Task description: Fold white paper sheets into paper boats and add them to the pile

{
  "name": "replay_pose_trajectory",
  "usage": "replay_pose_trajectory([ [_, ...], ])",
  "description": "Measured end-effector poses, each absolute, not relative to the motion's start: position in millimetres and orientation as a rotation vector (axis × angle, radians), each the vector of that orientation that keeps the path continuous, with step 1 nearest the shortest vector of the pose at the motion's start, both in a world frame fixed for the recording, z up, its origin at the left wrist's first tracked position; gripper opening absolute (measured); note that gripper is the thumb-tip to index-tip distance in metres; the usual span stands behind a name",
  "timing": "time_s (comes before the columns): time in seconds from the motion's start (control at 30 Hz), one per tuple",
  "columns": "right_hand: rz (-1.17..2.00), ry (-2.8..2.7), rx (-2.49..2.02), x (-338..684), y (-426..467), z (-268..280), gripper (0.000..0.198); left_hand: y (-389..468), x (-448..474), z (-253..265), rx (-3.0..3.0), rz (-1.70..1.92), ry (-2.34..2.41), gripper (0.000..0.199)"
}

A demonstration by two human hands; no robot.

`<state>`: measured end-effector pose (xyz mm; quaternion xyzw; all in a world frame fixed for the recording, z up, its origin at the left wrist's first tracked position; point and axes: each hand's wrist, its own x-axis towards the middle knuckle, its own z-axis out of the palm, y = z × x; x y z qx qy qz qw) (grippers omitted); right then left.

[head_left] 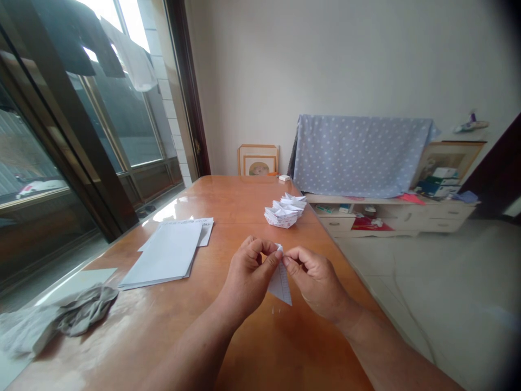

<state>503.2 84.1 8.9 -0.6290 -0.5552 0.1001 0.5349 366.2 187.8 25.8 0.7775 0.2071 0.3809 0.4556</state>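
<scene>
A small piece of folded paper (280, 285), white with faint print, hangs between my two hands above the table. My left hand (252, 271) pinches its upper edge between thumb and fingers. From the other side my right hand (315, 277) closes thumb and forefinger on the same top corner. The paper's lower end tapers to a point over the tabletop; part of its top is covered by my fingers. Beyond my hands stands a cluster of folded paper boats (281, 215), nested together near the table's right edge.
On the left of the wooden table (228, 198) lie a stack of white paper sheets (166, 252) and a crumpled grey cloth (87, 309). A small white box (284, 177) sits at the far edge. The table's right edge drops to a tiled floor, with a low white cabinet (439, 214) beyond.
</scene>
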Motion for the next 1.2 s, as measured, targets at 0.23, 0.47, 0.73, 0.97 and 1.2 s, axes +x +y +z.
replay_pose_trajectory([
  [0.23, 0.155, -1.381, -1.515, 501.2, 82.4, 10.1, 0.020, 185.8, 363.8, 30.5, 2.016, 0.874, 0.520, 0.024],
  [0.47, 0.159, -1.408, -1.515, 501.7, 82.9, 9.8, 0.018, 181.5, 364.8, 31.7, 1.951, 0.809, 0.526, 0.019],
  [0.73, 0.184, -1.399, -1.522, 500.7, 84.2, 6.6, 0.019, 182.2, 367.2, 34.6, 1.838, 0.815, 0.596, 0.019],
  [0.97, 0.204, -1.412, -1.507, 498.4, 83.6, 6.6, 0.022, 182.0, 365.4, 31.0, 1.913, 0.804, 0.604, 0.025],
  [1.2, 0.292, -1.333, -1.515, 497.8, 81.5, 11.9, 0.024, 182.0, 365.3, 30.5, 1.922, 0.763, 0.556, 0.022],
])
